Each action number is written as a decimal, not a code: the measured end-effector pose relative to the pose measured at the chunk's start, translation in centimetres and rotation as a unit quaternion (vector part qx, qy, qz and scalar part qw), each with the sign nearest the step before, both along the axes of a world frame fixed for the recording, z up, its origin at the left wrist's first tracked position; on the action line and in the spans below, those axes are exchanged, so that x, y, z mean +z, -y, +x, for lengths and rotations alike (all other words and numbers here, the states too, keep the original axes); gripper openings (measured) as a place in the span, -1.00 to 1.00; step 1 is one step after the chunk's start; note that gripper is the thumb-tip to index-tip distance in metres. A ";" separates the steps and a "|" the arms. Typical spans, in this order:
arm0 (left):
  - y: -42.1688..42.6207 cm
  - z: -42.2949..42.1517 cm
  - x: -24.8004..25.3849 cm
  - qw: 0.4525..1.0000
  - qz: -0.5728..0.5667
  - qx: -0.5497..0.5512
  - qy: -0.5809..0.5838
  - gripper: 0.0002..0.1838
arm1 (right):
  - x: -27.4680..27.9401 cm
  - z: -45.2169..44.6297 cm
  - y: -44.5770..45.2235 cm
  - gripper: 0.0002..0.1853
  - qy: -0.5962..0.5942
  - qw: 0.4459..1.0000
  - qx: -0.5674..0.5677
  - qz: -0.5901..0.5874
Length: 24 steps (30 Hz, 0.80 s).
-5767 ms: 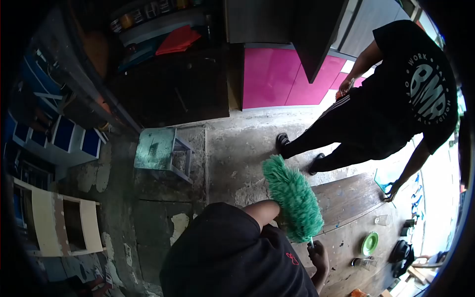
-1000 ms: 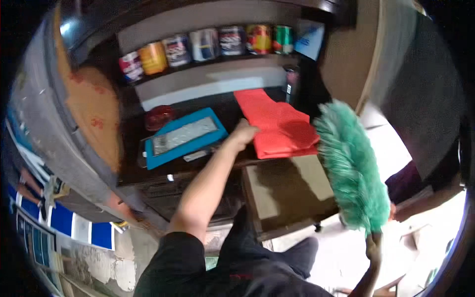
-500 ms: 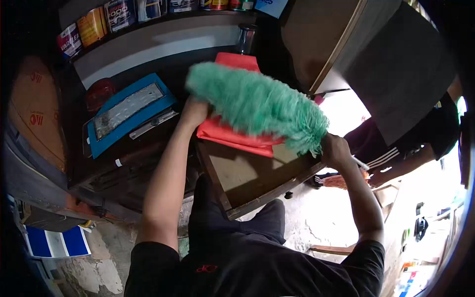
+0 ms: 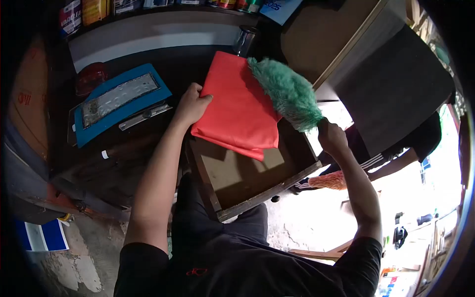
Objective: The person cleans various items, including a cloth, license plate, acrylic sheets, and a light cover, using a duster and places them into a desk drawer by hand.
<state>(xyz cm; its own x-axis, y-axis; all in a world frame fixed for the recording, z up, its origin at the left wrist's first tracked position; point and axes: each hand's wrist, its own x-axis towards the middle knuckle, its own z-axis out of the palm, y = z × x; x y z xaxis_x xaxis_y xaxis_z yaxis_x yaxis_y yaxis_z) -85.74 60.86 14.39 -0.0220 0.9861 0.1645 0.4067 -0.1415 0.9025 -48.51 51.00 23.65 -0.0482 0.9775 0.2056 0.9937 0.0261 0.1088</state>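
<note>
A folded red cloth-like sheet (image 4: 235, 104) hangs partly over an open drawer (image 4: 242, 171), its left edge pinched in my left hand (image 4: 193, 105). My right hand (image 4: 331, 136) is closed round the handle end of a fluffy green duster (image 4: 289, 94). The duster's far end lies against the right side of the red sheet. Left of my left hand, a blue board (image 4: 158, 81) with a pale textured panel rests on the dark cabinet top, beside a metal cutter-like tool (image 4: 144, 116).
Several cans (image 4: 96, 11) line a shelf at the top. A dark cylinder (image 4: 245, 40) stands behind the red sheet, and a red transparent object (image 4: 92, 78) sits at left. At right, a co-worker's arm (image 4: 396, 166) reaches near an orange duster (image 4: 329, 180) behind a dark panel (image 4: 396, 84).
The view has turned from the wooden table to the cabinet. My left hand has come to grip the red sheet. The green duster has swept off its front to its right side.
</note>
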 end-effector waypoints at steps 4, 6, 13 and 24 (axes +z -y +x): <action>-2.8 -0.5 -3.6 0.875 0.477 -0.003 -0.089 -0.62 | 0.2 -1.4 3.0 -0.76 0.045 0.991 0.118 -0.046; -2.6 -1.1 -3.1 0.949 0.299 -0.009 -0.102 -0.60 | -0.4 0.6 2.1 -0.78 0.058 0.992 0.090 -0.064; -1.2 -0.7 -2.6 0.979 0.198 -0.041 0.034 -0.60 | 1.0 0.4 4.5 -0.78 0.062 0.988 0.129 -0.063; -0.1 -0.2 -1.1 0.994 0.100 0.022 0.041 -0.59 | 1.6 0.4 5.3 -0.89 0.052 0.995 0.065 -0.054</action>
